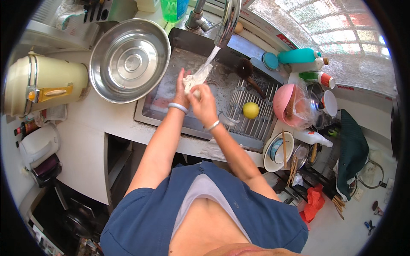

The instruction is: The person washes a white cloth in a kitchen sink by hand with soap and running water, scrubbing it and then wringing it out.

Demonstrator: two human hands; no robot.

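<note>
Water runs from the chrome faucet (226, 28) onto a wet white cloth (199, 77) above the sink basin (179, 54). My left hand (181, 91) holds the cloth from the left, its palm partly covered by the fabric. From the right, my right hand (204, 104) pinches the cloth's lower end between thumb and fingers. A metal drying rack (238, 96) spans the right of the basin, bearing a yellow round fruit (250, 110), perhaps a lemon. A brown scrubbing brush (245, 68) leans across the rack's back part.
Left of the sink, a large stainless steel basin (129, 60) overlaps its rim. A cream thermos-like container (48, 86) lies farther left. On the right stand a pink colander (283, 104), stacked bowls (269, 160) with chopsticks, and a white bottle (312, 137). A teal bottle (296, 56) rests by the window.
</note>
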